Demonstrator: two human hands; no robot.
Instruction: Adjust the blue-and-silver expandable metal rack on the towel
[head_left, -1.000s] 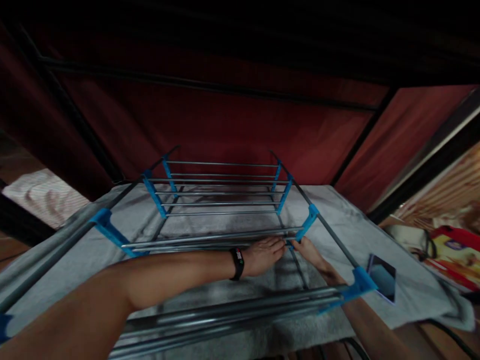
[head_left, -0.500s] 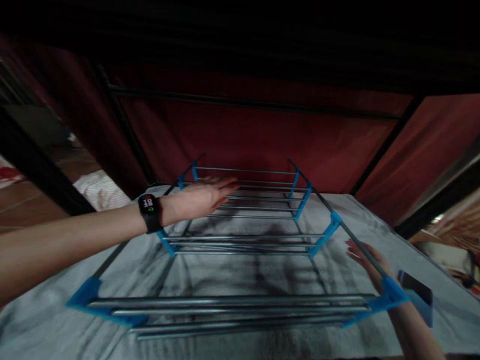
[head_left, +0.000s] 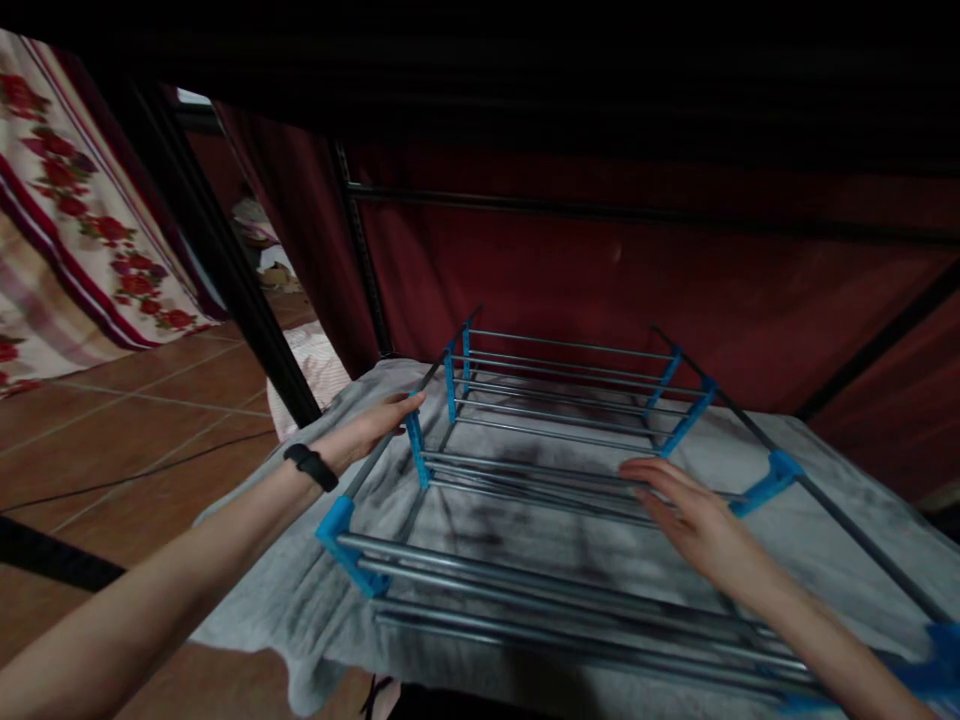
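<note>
A metal-rod rack (head_left: 517, 576) with blue plastic brackets lies on a grey blanket (head_left: 300, 600), its tiers running away from me. My left hand (head_left: 379, 422), with a black band on the wrist, is closed around the left side rail beside a blue bracket (head_left: 417, 450); some of its fingers are hidden behind the rail. Over the right half of the second group of rods is my right hand (head_left: 694, 515), fingers stretched forward and nothing visibly gripped. Whether its fingertips touch the rods is unclear.
Dark red cloth (head_left: 570, 270) hangs behind the rack. A black metal post (head_left: 225, 260) stands at the left, and a dark beam crosses overhead. Beyond are the tiled floor (head_left: 172, 420), a black cable (head_left: 150, 467) and a flowered cloth (head_left: 90, 220).
My view has turned left. My left hand has gone from above the rack to its left rail. My right hand has come from outside the right rail to over the rods.
</note>
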